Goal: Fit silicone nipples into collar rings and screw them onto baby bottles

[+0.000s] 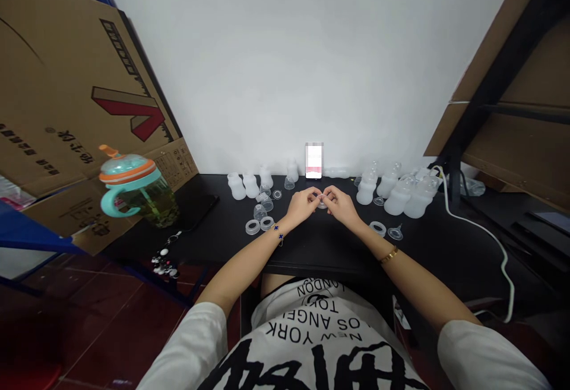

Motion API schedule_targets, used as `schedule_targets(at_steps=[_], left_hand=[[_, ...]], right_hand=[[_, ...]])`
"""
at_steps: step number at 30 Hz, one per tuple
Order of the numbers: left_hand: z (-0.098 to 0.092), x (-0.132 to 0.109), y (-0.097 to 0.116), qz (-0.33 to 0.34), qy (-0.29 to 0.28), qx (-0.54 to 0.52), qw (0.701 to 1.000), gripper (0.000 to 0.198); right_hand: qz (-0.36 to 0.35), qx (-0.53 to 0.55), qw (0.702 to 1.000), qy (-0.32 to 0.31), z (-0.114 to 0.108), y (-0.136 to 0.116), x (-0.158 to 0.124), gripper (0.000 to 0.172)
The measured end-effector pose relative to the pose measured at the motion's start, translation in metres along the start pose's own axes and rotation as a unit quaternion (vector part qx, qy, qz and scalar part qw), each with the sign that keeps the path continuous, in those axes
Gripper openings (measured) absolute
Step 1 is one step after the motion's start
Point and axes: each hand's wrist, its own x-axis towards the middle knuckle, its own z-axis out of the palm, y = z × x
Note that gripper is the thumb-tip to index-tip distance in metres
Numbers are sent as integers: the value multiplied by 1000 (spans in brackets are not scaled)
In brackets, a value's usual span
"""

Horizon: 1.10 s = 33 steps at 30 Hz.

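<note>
My left hand (303,203) and my right hand (340,205) meet over the middle of the black table. Both are closed, thumbs and fingers pinching a small clear baby-bottle nipple (321,204) between them. Fingers cover most of it, so its exact fit cannot be made out. Left of my hands lie two white collar rings (252,227), clear domed caps (260,212) and a loose nipple (276,194). To the right are another collar ring (378,228) and a clear nipple (395,233) lying with its tip up.
Frosted baby bottles without tops (237,187) stand at the back left; several topped bottles (366,183) stand right. A lit phone (313,161) leans against the wall. A teal-handled drink jug (138,185) and a beaded strap (164,259) are left. A white cable (490,235) runs down the right.
</note>
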Motion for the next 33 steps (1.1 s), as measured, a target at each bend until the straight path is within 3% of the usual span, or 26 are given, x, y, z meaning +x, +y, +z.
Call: schedule_targets(at_steps=[8, 16, 33], left_hand=[[-1, -2, 3, 11, 9, 13, 1000, 17], [1, 0, -2, 1, 55, -54, 997, 22], [0, 1, -4, 9, 23, -51, 998, 30]], right_hand=[[3, 22, 1000, 6, -1, -3, -1, 16], [13, 73, 997, 32, -3, -8, -1, 31], [3, 59, 998, 21, -2, -4, -1, 29]])
